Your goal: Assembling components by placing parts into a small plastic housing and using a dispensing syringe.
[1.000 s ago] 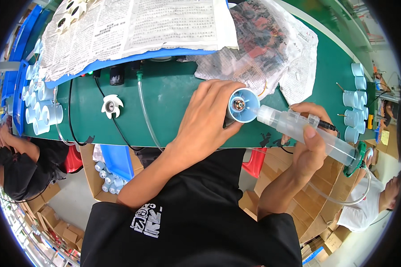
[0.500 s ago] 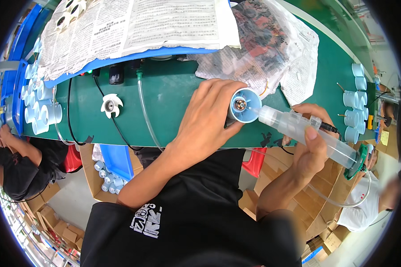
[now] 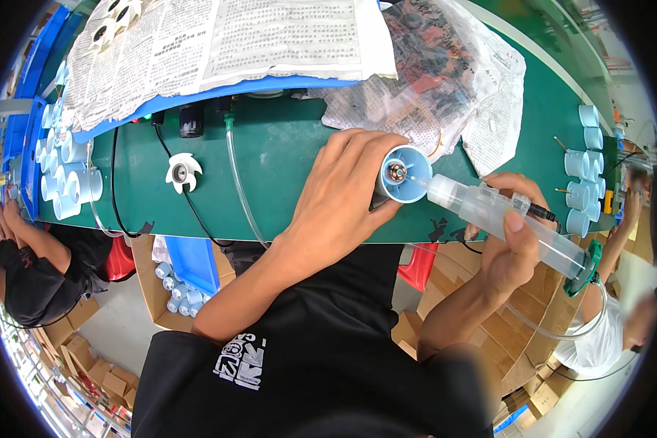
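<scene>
My left hand (image 3: 343,190) is wrapped round a light blue plastic cup (image 3: 415,191), its open mouth tilted toward the right. Inside the cup sits a round coppery part (image 3: 396,172). In my right hand (image 3: 517,233) lies a clear dispensing syringe (image 3: 489,209), gripped along its barrel with the thumb on top. The syringe's thin tip reaches into the cup's mouth, close to the coppery part; whether it touches, I cannot tell. A green cap (image 3: 584,269) with a clear hose closes the syringe's rear end.
White finned impeller (image 3: 183,173) lies on the green table (image 3: 285,160). Newspaper (image 3: 270,44) covers a blue tray; plastic-wrapped paper (image 3: 445,73) lies beside it. Light blue cups stand at left (image 3: 84,186) and right (image 3: 577,164). A clear hose (image 3: 237,175) and black cables cross the table. Co-workers sit at both sides.
The cup and syringe have shifted very slightly to the right together. At far right, a co-worker's arm has risen. My grip on both things is the same.
</scene>
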`<act>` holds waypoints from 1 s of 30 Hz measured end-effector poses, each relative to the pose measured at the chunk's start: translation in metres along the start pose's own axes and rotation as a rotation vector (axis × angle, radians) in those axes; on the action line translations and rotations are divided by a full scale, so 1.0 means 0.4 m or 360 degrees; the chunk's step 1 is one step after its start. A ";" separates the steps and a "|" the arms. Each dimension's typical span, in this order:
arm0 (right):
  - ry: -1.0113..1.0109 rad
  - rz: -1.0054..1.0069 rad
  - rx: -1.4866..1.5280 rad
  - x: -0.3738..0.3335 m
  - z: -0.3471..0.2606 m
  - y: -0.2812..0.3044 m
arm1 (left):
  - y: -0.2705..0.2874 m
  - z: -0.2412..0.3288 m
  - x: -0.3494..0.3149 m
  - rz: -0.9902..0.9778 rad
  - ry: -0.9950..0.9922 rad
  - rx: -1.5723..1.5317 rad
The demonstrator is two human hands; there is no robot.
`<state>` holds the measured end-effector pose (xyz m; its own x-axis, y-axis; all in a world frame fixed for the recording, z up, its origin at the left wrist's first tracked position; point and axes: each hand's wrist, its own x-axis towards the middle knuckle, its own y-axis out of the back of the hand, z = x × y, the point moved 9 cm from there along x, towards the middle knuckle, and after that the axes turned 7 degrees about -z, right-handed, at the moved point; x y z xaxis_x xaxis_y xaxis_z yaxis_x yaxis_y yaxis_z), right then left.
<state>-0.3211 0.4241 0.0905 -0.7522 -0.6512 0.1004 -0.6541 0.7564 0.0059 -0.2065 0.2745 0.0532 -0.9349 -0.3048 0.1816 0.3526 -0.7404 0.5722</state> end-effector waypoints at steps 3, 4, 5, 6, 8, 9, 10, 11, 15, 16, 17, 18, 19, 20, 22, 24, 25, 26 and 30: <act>0.0007 -0.0033 -0.0028 0.003 0.004 0.001 | 0.008 -0.003 0.000 0.0007 0.0003 0.0006; 0.0063 0.0016 0.0096 0.003 0.005 0.015 | 0.015 -0.006 -0.001 0.0021 0.0006 0.0028; 0.0119 0.0057 0.0226 0.004 0.007 0.020 | 0.018 -0.008 -0.003 0.0026 -0.0001 0.0044; 0.0216 0.0244 0.0373 -0.001 0.007 0.036 | 0.018 -0.009 -0.007 0.0037 -0.0005 0.0067; 0.0041 0.0553 0.0756 -0.016 0.068 0.092 | 0.013 -0.009 -0.010 0.0019 -0.0041 0.0038; -0.0042 0.0270 0.0983 -0.010 0.101 0.096 | 0.011 -0.008 -0.012 0.0046 -0.0020 -0.0004; -0.0124 0.0272 0.1115 -0.004 0.108 0.076 | 0.000 -0.006 -0.009 0.0030 -0.0042 -0.0036; -0.0190 0.0230 0.1251 0.001 0.162 0.084 | -0.001 0.001 -0.011 0.0037 -0.0072 -0.0026; -0.0550 0.0512 0.1816 0.024 0.242 0.014 | -0.001 0.006 -0.021 0.0032 -0.0102 -0.0058; -0.0567 0.0464 0.1802 0.032 0.261 0.018 | 0.002 0.005 -0.027 0.0042 -0.0096 -0.0067; -0.0568 0.0422 0.1803 0.033 0.263 0.024 | 0.007 0.003 -0.030 0.0053 -0.0105 -0.0071; -0.0596 0.0219 0.1605 0.036 0.255 0.019 | 0.008 0.000 -0.032 0.0073 -0.0109 -0.0055; -0.0611 0.0030 0.1395 0.048 0.233 0.000 | 0.005 0.000 -0.030 0.0088 -0.0119 -0.0048; -0.0663 0.0233 0.1202 0.039 0.228 0.011 | 0.004 0.002 -0.030 0.0100 -0.0144 -0.0034; -0.0754 0.0185 0.1201 0.033 0.222 0.004 | 0.001 -0.001 -0.032 0.0109 -0.0138 -0.0043; -0.0699 0.0178 0.1228 0.035 0.235 0.028 | 0.002 0.000 -0.030 0.0101 -0.0158 -0.0058; -0.0738 0.0201 0.1294 0.028 0.240 0.029 | 0.007 -0.001 -0.034 0.0130 -0.0161 -0.0061; -0.0778 0.0225 0.1359 0.027 0.246 0.028 | 0.007 0.000 -0.037 0.0130 -0.0180 -0.0054; -0.0798 0.0049 0.0966 0.037 0.247 0.038 | 0.014 0.001 -0.045 0.0142 -0.0197 -0.0050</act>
<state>-0.3498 0.4200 -0.0061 -0.6224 -0.6899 -0.3697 -0.4532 0.7028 -0.5484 -0.1877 0.2760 0.0534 -0.8970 -0.2956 0.3287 0.4336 -0.7328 0.5243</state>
